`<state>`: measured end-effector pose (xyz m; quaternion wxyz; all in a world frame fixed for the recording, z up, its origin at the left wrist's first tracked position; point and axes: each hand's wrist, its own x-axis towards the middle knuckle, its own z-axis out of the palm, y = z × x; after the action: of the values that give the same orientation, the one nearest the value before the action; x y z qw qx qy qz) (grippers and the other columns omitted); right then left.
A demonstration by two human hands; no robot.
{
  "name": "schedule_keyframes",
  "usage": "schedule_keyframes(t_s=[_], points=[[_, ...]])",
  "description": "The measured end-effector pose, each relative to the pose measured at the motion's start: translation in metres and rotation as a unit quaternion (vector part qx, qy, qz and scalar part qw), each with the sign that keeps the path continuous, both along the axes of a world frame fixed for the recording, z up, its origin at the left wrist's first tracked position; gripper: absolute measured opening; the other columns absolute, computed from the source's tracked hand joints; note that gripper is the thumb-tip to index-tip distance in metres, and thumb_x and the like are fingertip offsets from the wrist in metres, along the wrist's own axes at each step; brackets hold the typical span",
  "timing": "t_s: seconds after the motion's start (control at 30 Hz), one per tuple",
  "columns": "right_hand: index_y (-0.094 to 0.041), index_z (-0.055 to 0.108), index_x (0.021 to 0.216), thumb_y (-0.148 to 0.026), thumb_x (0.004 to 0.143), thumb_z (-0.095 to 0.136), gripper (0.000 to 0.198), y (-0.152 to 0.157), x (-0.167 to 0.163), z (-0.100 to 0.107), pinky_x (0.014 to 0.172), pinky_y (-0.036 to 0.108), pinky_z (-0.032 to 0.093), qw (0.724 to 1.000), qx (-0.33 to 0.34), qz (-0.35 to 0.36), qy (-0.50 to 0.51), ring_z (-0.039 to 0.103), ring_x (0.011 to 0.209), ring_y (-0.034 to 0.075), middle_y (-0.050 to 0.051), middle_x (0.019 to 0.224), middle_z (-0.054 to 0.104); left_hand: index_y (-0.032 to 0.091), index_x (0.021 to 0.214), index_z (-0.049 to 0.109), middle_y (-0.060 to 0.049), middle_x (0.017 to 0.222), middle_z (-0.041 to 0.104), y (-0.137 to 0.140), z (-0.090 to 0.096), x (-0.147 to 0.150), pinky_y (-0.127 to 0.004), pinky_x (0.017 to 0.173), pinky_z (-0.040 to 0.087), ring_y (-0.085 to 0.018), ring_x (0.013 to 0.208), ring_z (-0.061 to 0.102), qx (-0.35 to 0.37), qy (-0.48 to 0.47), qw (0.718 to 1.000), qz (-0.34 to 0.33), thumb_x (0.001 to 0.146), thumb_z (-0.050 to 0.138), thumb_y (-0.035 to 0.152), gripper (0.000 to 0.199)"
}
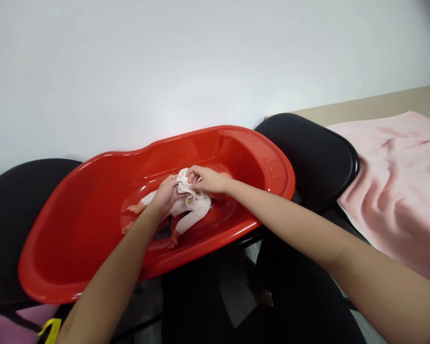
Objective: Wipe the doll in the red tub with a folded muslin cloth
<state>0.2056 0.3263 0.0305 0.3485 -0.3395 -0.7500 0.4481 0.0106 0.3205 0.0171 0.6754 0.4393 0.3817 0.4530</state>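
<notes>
Here, a doll (186,215) in pale clothes lies in the middle of the red tub (75,248), which rests across two black chairs (315,157). Left hand (166,193) steadies its body, grip closed on the fabric; right hand (208,179) pinches a bunched white cloth (183,180) at its upper end. Judged step: working the garment off or on. Next calls for a gentle pull while bracing the torso. Pink towel (397,186) lies well apart.
</notes>
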Motion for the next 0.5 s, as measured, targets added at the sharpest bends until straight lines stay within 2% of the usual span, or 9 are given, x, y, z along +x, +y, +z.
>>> schedule_keyframes(t_s=[0.13,0.27,0.33,0.5], points=[[-0.020,0.054,0.093,-0.043,0.076,0.076,0.036,-0.0013,0.0009,-0.0027,0.066,0.026,0.044,0.995,0.009,-0.047,-0.088,0.056,0.075,0.014,-0.001,0.088,0.062,0.017,0.098,0.061,-0.003,0.086,0.069,-0.0062,-0.0010,0.0043,-0.029,0.067,0.057,-0.017,0.073,0.068,0.014,0.037,0.999,-0.002,0.074,0.077,0.022,0.029],[-0.020,0.055,0.090,-0.038,0.080,0.070,0.026,0.0003,0.0013,-0.0029,0.066,0.025,0.039,0.987,0.050,-0.063,-0.138,0.052,0.072,0.013,-0.003,0.084,0.060,0.018,0.104,0.063,-0.005,0.091,0.070,-0.0073,-0.0025,0.0077,-0.030,0.069,0.056,-0.018,0.077,0.068,0.034,0.064,0.997,-0.032,0.073,0.078,0.030,0.037],[-0.019,0.053,0.086,-0.034,0.081,0.067,0.021,0.0018,0.0009,-0.0020,0.066,0.025,0.038,0.986,0.062,-0.071,-0.139,0.051,0.071,0.012,-0.003,0.081,0.058,0.017,0.106,0.064,-0.005,0.094,0.070,-0.0055,-0.0041,0.0081,-0.029,0.071,0.054,-0.018,0.080,0.067,0.048,0.078,0.996,-0.005,0.072,0.079,0.030,0.040],[-0.020,0.049,0.079,-0.030,0.080,0.066,0.020,0.0017,0.0006,0.0032,0.064,0.025,0.035,0.982,0.087,-0.114,-0.122,0.050,0.070,0.013,-0.004,0.076,0.056,0.015,0.097,0.062,-0.004,0.091,0.067,0.0014,-0.0071,0.0054,-0.027,0.070,0.052,-0.016,0.079,0.064,0.084,0.144,0.977,0.131,0.070,0.078,0.029,0.034]])
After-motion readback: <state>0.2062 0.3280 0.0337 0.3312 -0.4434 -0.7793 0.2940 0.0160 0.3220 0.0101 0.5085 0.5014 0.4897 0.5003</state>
